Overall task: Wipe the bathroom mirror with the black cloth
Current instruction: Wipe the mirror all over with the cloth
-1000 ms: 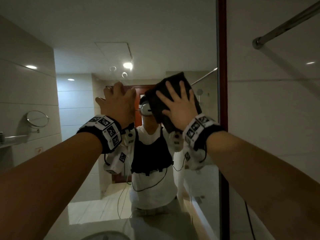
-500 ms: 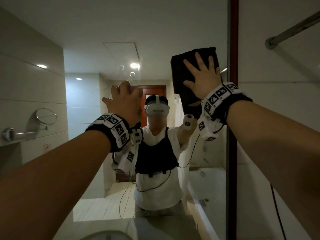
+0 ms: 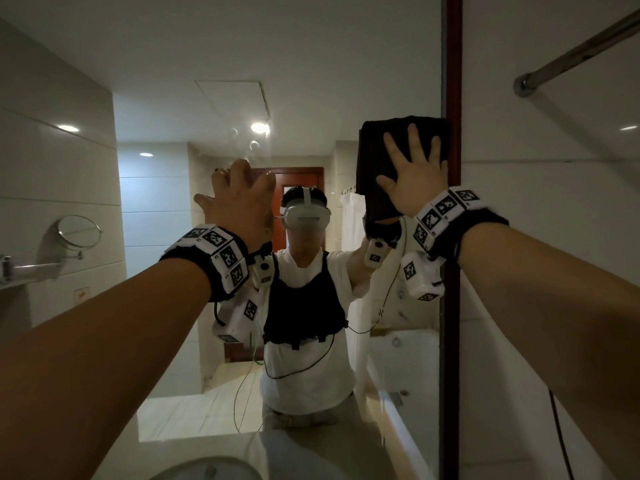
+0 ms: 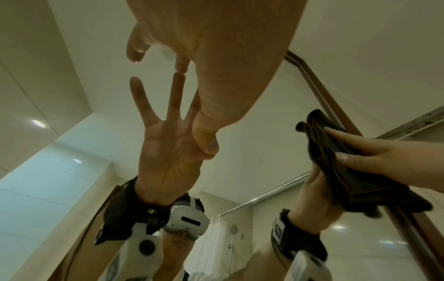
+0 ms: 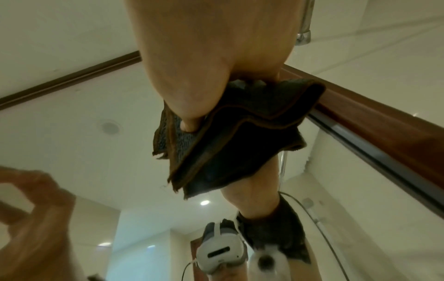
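Observation:
The bathroom mirror (image 3: 311, 81) fills the head view. My right hand (image 3: 414, 178) lies flat with spread fingers on the folded black cloth (image 3: 375, 161) and presses it on the glass right beside the mirror's brown frame (image 3: 453, 271). In the right wrist view the cloth (image 5: 240, 133) hangs in folds under my palm (image 5: 204, 66). My left hand (image 3: 242, 199) holds nothing; its fingertips (image 4: 180, 66) touch the glass left of the cloth, at head height. From the left wrist the cloth (image 4: 336, 171) and my right hand (image 4: 372, 152) appear at the right.
A chrome rail (image 3: 571, 53) runs out from the tiled wall (image 3: 554, 202) above right of the frame. A white basin (image 3: 207, 469) lies below the mirror. A round shaving mirror (image 3: 78, 232) and a shelf (image 3: 20, 271) are at the far left.
My right hand has slid the cloth from the middle of the glass up and to the right, to the frame's edge. My left hand has stayed on the mirror.

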Available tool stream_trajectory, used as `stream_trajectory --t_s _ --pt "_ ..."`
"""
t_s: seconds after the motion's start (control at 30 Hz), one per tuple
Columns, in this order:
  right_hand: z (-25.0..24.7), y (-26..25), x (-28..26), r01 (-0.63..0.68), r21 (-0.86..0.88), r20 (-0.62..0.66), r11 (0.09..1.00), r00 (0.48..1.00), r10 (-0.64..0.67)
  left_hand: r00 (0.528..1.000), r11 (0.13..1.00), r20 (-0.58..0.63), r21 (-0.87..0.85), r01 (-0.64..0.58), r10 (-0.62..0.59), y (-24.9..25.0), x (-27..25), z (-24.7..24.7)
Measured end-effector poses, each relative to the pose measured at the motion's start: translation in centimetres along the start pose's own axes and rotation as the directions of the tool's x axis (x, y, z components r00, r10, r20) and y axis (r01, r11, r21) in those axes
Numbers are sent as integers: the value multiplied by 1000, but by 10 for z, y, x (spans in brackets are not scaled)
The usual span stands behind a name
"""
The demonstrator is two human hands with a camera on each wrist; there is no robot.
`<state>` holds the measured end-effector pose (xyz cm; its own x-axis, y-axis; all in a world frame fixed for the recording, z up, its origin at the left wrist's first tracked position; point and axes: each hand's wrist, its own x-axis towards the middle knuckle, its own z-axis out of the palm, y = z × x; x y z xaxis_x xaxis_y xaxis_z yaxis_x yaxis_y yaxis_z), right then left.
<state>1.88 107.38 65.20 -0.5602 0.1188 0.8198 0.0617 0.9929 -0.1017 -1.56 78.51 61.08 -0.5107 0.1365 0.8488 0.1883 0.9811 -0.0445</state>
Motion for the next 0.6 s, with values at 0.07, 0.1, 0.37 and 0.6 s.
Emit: stream_trajectory --t_s 0.07,0.1,0.37,0.6 --pt "6 1 -9 -3 -10 6 1000 1000 3 1000 1000 7 -7 0 0 0 -1 -1" --pt "9 2 -14 -2 -19 7 1000 1000 2 1000 1000 7 -9 -1 1 0 -1 -1" --pt "44 13 -70 14 -83 5 996 1000 -14 1000 1000 16 -18 9 -9 3 -3 -2" --pt "60 13 -107 -3 -127 64 992 998 11 997 999 70 -47 22 -19 6 -4 -4"
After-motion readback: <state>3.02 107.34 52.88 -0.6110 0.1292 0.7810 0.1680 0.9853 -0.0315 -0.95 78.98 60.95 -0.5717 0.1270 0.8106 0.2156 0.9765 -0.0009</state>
